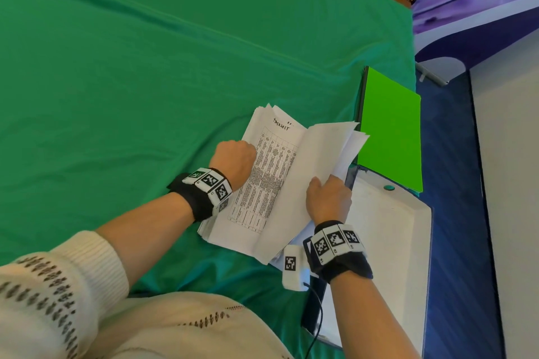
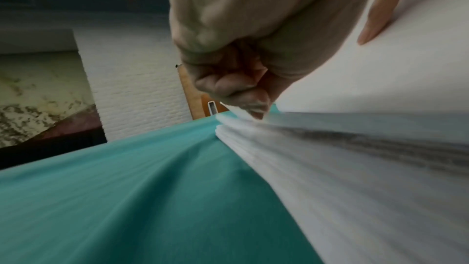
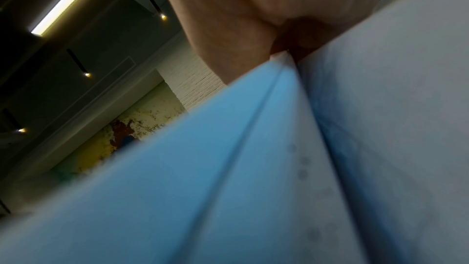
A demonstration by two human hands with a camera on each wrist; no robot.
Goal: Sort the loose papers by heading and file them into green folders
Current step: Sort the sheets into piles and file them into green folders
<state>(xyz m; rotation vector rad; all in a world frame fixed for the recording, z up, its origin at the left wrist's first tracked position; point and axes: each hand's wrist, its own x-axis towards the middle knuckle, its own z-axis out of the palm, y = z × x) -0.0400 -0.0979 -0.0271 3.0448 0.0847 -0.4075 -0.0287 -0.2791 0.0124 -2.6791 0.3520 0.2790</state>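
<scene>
Papers (image 1: 262, 172): we see a thick stack lying on the green cloth (image 1: 145, 67) near the right edge of the worktop, printed side up, with a handwritten heading and a table of text on the exposed sheet.
Sleeve (image 1: 58, 285): nearest us, a cream knit cuff with dark flecks, pushed up the left forearm.
Bands: each wrist carries a black band with black-and-white coded tags.
Right hand (image 1: 328, 198): we see it gripping the near edge of a lifted bunch of sheets (image 1: 320, 160), turned over to the right like an opened book; the right wrist view shows the fingers (image 3: 228, 27) closed over the paper edge.
Left hand (image 1: 233, 160): fingers curled, resting on the left edge of the stack; the left wrist view shows fingertips (image 2: 243, 95) down on the topmost sheets, though we cannot tell whether they pinch any.
White box (image 1: 388, 227): just right of the papers, under the raised sheets, with a small green button.
Folder (image 1: 390, 128): bright green, shut, lying flat beyond the box and touching the far tips of the lifted sheets.
Far side: a wooden edge beyond the cloth.
</scene>
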